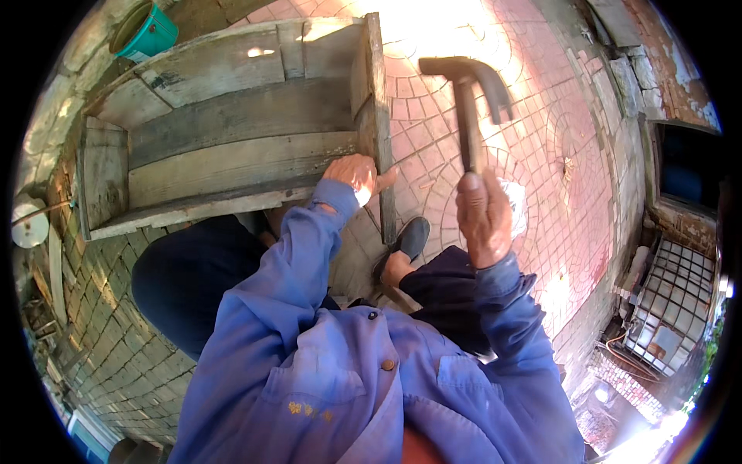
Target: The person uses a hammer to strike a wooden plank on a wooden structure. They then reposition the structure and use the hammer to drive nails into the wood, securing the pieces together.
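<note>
A weathered wooden box (239, 168), open at the top, lies in front of me to the left. At its near right corner my left hand (357, 176) grips the box, one digit reaching over the end board (380, 127). Its other fingers are partly hidden. To the right of the box, my right hand (485, 218) is closed around the handle of a claw hammer (468, 116). The hammer is raised, its dark metal head away from me and apart from the box. Whether a nail sits at the corner cannot be made out.
A green bucket (154, 35) stands behind the box at the far left. My shoe (413, 237) is close to the box's near right corner. A white cloth-like thing (513, 209) shows beside my right hand. At the right, a wire-grid crate (672, 305) stands along the wall.
</note>
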